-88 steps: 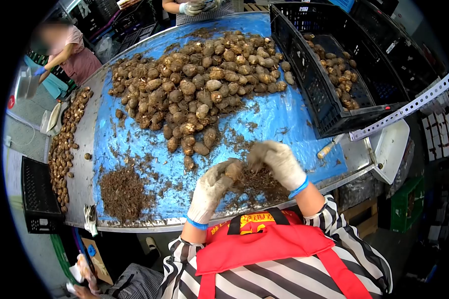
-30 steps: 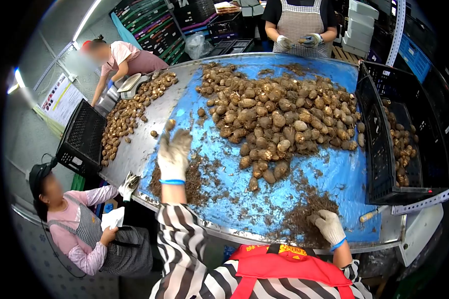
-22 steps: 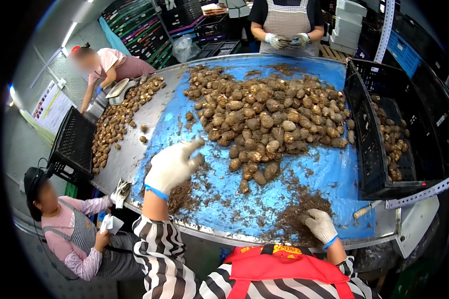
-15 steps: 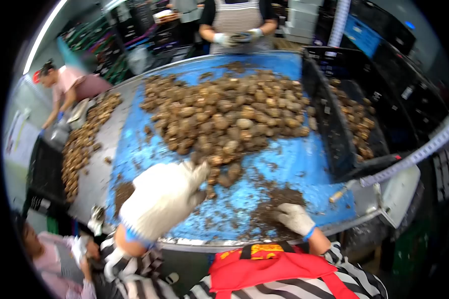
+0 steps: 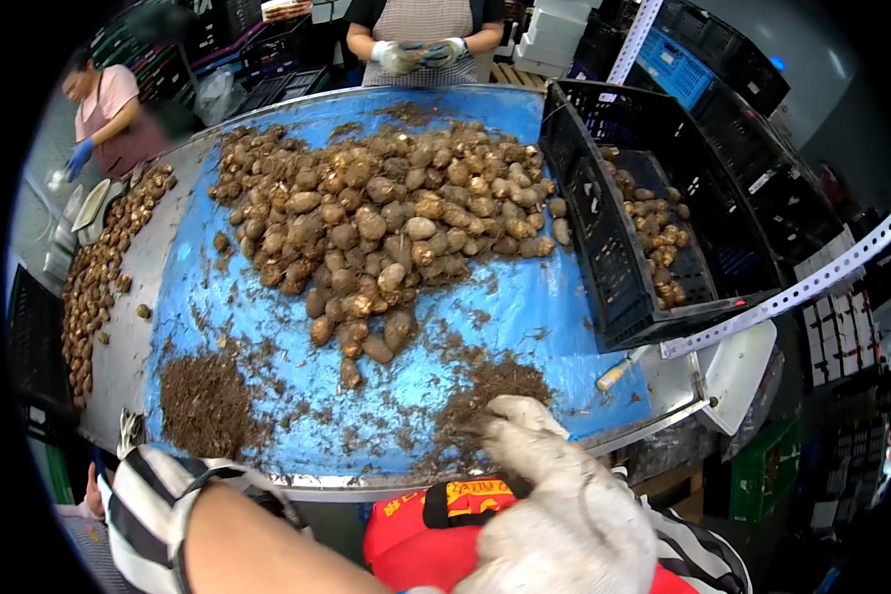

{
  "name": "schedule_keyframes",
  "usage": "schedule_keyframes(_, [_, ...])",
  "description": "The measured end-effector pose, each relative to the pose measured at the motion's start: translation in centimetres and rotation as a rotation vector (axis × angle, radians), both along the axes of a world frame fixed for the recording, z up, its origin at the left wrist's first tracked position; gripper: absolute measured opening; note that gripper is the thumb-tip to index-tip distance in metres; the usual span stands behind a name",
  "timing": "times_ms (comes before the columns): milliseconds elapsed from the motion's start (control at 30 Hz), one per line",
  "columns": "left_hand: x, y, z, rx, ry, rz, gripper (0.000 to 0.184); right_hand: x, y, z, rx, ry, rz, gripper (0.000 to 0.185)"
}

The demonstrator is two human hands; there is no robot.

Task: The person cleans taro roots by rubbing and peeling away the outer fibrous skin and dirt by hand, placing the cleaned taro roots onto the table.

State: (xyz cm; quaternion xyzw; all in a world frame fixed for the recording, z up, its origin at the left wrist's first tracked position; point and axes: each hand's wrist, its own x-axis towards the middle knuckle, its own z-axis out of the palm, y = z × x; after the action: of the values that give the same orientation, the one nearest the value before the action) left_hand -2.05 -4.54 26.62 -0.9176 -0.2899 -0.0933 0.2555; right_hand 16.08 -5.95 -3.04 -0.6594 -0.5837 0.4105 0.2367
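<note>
A large heap of brown, taro-like roots lies on the blue sheet covering the table. My left hand, in a soiled white glove, is close to the camera at lower right, with its bare forearm crossing my front. It overlaps my right hand, also gloved, which shows only in part at the near edge of a dark pile of dirt and root fibres. Whether the hands touch, and how their fingers are set, I cannot make out. No root shows in either hand.
A black crate with some roots stands on the right, near a wooden-handled tool. Another dirt pile is at left. More roots line the metal table. A co-worker's gloved hands are across the table; another person works far left.
My left hand has left the front of the root heap and swung right and toward me, over my right hand. The view has shifted, and the co-worker at far left has straightened somewhat.
</note>
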Motion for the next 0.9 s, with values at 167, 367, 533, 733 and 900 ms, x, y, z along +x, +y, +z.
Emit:
schedule_keyframes(167, [1.1, 1.3, -0.6, 0.058, 0.555, -0.485, 0.042, -0.9, 1.6, 2.4, -0.058, -0.004, 0.058, 0.021])
schedule_keyframes(367, [4.0, 2.7, 1.2, -0.097, 0.918, -0.891, 0.051, 0.1, 0.8, -1.6, 0.171, -0.124, 0.149, 0.015])
schedule_keyframes(533, [3.3, 1.9, 1.3, -0.139, 0.871, -0.763, 0.046, -0.5, 1.7, -0.5, 0.123, -0.013, -0.014, 0.014])
schedule_keyframes(733, [3.1, 6.2, -7.0, -0.750, 0.225, -0.211, 0.038, -2.3, 6.5, 5.2, -0.141, 0.292, -0.390, 0.038])
schedule_keyframes(900, [-5.1, 11.0, -21.0, -0.987, -0.284, -0.164, 0.017, -1.3, 13.1, 4.1, 0.397, -0.300, -0.048, 0.053])
